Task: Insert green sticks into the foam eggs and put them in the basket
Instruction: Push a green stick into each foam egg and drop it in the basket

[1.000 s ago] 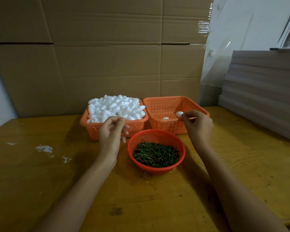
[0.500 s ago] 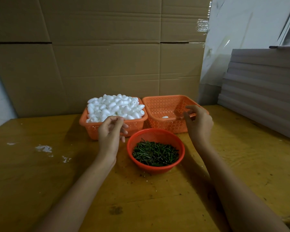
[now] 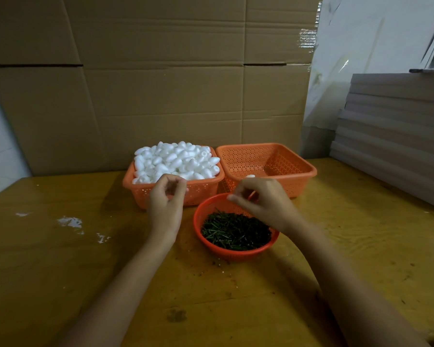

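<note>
From where I stand, two bare forearms reach out over the worn yellow table point(image 3: 60, 284). Nearest is a round red bowl point(image 3: 236, 254) heaped with green sticks point(image 3: 236, 231). The right hand point(image 3: 263, 204) hangs over the bowl's far rim, fingers loosely bent, and I see nothing in them. The left hand point(image 3: 166, 204) is just beside the bowl, fingertips drawn to the thumb; I cannot tell whether it grips anything. Behind it stands an orange basket point(image 3: 140, 194) piled with white foam eggs point(image 3: 176, 159). Touching it on the right is a second orange basket point(image 3: 298, 186) with one egg point(image 3: 250, 176) showing inside. Cardboard point(image 3: 161, 83) closes off the back.
</note>
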Action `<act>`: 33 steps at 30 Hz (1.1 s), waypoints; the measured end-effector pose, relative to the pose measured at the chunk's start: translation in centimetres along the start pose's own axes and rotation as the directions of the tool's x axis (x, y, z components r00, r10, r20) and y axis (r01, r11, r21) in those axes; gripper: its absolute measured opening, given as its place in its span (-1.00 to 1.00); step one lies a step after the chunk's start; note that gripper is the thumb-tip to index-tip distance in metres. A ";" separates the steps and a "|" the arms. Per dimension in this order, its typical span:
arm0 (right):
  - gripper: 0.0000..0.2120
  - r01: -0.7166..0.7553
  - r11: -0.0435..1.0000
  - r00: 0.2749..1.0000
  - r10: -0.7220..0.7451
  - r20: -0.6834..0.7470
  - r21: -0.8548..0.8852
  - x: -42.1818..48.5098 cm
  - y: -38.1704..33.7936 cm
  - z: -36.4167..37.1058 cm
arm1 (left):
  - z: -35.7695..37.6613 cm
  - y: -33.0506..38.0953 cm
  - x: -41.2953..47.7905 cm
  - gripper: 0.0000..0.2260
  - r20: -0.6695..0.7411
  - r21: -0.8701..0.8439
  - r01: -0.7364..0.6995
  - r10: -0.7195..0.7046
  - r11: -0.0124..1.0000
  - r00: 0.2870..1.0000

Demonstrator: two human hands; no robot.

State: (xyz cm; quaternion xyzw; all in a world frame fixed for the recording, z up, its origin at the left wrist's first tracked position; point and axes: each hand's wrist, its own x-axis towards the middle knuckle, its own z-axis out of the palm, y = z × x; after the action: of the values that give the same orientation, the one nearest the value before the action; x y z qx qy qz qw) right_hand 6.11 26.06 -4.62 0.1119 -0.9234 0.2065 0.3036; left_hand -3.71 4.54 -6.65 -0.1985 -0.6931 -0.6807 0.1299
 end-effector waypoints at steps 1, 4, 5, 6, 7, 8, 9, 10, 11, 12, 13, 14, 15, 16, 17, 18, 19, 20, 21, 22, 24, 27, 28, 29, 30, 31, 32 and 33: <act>-0.74 0.028 0.999 0.998 -0.026 0.057 -0.022 0.0 -0.2 0.2 | -0.2 -0.2 0.1 -0.91 0.002 0.152 -0.080 0.081 0.985 0.997; -0.73 0.080 0.996 0.980 -0.072 0.185 -0.034 -0.1 -0.6 0.6 | -1.2 -0.5 0.4 -0.87 0.044 0.624 -0.302 0.353 0.720 0.934; -0.72 0.087 0.996 0.973 -0.077 0.219 -0.034 -0.1 -0.7 0.7 | -1.5 -0.6 0.6 -0.83 0.068 0.697 -0.334 0.406 0.634 0.911; -0.72 0.087 0.996 0.967 -0.076 0.243 -0.035 -0.2 -0.8 0.7 | -1.7 -0.6 0.8 -0.79 0.089 0.743 -0.352 0.438 0.569 0.895; -0.73 0.080 0.996 0.963 -0.069 0.259 -0.034 -0.2 -0.8 0.8 | -2.0 -0.7 1.0 -0.76 0.108 0.774 -0.360 0.451 0.521 0.886; -0.75 0.072 0.997 0.960 -0.060 0.272 -0.033 -0.2 -0.9 0.8 | -2.2 -0.8 1.2 -0.73 0.126 0.796 -0.360 0.448 0.487 0.885; -0.77 0.065 0.997 0.956 -0.052 0.288 -0.036 -0.2 -1.0 0.9 | -2.3 -1.0 1.5 -0.70 0.146 0.811 -0.357 0.431 0.463 0.891; -0.78 0.059 0.997 0.951 -0.043 0.306 -0.042 -0.2 -1.0 0.9 | -2.5 -1.1 1.7 -0.67 0.167 0.826 -0.350 0.400 0.442 0.901; -0.78 0.054 0.997 0.946 -0.035 0.324 -0.051 -0.2 -1.1 0.9 | -2.7 -1.3 2.0 -0.64 0.190 0.843 -0.338 0.357 0.419 0.915; -0.79 0.052 0.997 0.941 -0.029 0.336 -0.058 -0.2 -1.1 0.9 | -2.8 -1.4 2.2 -0.61 0.215 0.862 -0.328 0.308 0.387 0.927; -0.79 0.051 0.997 0.938 -0.026 0.345 -0.062 -0.2 -1.1 0.9 | -3.0 -1.6 2.4 -0.58 0.238 0.882 -0.319 0.256 0.347 0.937; -0.79 0.051 0.997 0.936 -0.025 0.351 -0.065 -0.2 -1.1 0.9 | -3.0 -1.8 2.5 -0.56 0.254 0.901 -0.310 0.211 0.302 0.944; -0.79 0.051 0.996 0.935 -0.024 0.355 -0.068 -0.2 -1.1 0.9 | -3.0 -1.9 2.5 -0.54 0.264 0.916 -0.305 0.180 0.261 0.948; -0.79 0.051 0.996 0.933 -0.022 0.358 -0.070 -0.2 -1.1 0.9 | -3.0 -2.0 2.5 -0.53 0.270 0.924 -0.304 0.167 0.232 0.948; -0.79 0.050 0.996 0.932 -0.021 0.362 -0.071 -0.2 -1.2 0.8 | -2.9 -2.0 2.5 -0.53 0.275 0.927 -0.307 0.166 0.214 0.947; -0.79 0.049 0.996 0.931 -0.020 0.364 -0.070 -0.2 -1.2 0.8 | -2.8 -1.9 2.6 -0.53 0.277 0.930 -0.308 0.168 0.200 0.946; -0.80 0.048 0.997 0.930 -0.020 0.367 -0.068 -0.2 -1.2 0.8 | -2.7 -1.9 2.7 -0.53 0.274 0.935 -0.303 0.166 0.187 0.947; -0.80 0.048 0.997 0.929 -0.020 0.369 -0.067 -0.2 -1.2 0.8 | -2.7 -1.9 2.8 -0.53 0.267 0.939 -0.294 0.162 0.178 0.950; -0.80 0.048 0.997 0.928 -0.020 0.372 -0.068 -0.2 -1.3 0.8 | -2.7 -1.8 3.0 -0.54 0.256 0.942 -0.284 0.159 0.180 0.953; -0.80 0.048 0.996 0.927 -0.018 0.375 -0.071 -0.2 -1.3 0.8 | -2.7 -1.8 3.2 -0.54 0.244 0.943 -0.271 0.154 0.194 0.957; -0.80 0.048 0.996 0.925 -0.015 0.379 -0.077 -0.1 -1.3 0.8 | -2.8 -1.7 3.3 -0.55 0.222 0.938 -0.252 0.145 0.237 0.964; -0.80 0.046 0.996 0.923 -0.011 0.385 -0.082 -0.2 -1.4 0.8 | -2.7 -1.6 3.2 -0.57 0.211 0.925 -0.252 0.165 0.285 0.963; -0.80 0.045 0.996 0.922 -0.010 0.387 -0.082 -0.2 -1.4 0.8 | -2.7 -1.5 3.2 -0.58 0.212 0.919 -0.257 0.173 0.300 0.962; -0.80 0.044 0.996 0.922 -0.009 0.387 -0.081 -0.2 -1.4 0.8 | -2.7 -1.4 3.2 -0.60 0.213 0.911 -0.262 0.180 0.320 0.960; -0.80 0.044 0.996 0.923 -0.009 0.385 -0.080 -0.2 -1.4 0.8 | -2.7 -1.4 3.2 -0.61 0.214 0.901 -0.268 0.187 0.341 0.959; -0.80 0.045 0.996 0.923 -0.010 0.384 -0.082 -0.2 -1.5 0.8 | -2.8 -1.4 3.3 -0.62 0.216 0.891 -0.274 0.194 0.362 0.957; -0.80 0.048 0.995 0.924 -0.011 0.383 -0.086 -0.2 -1.5 0.8 | -2.9 -1.4 3.3 -0.63 0.218 0.877 -0.282 0.202 0.390 0.955; -0.80 0.050 0.995 0.923 -0.012 0.384 -0.090 -0.2 -1.5 0.8 | -2.9 -1.4 3.3 -0.65 0.216 0.858 -0.288 0.209 0.426 0.954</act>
State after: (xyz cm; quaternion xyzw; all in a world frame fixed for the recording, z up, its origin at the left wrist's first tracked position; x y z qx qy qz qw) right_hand 6.34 24.39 -4.88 0.1495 -0.9720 0.1306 0.1260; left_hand -7.53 1.95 -6.25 -0.2285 -0.9110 -0.1904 0.2856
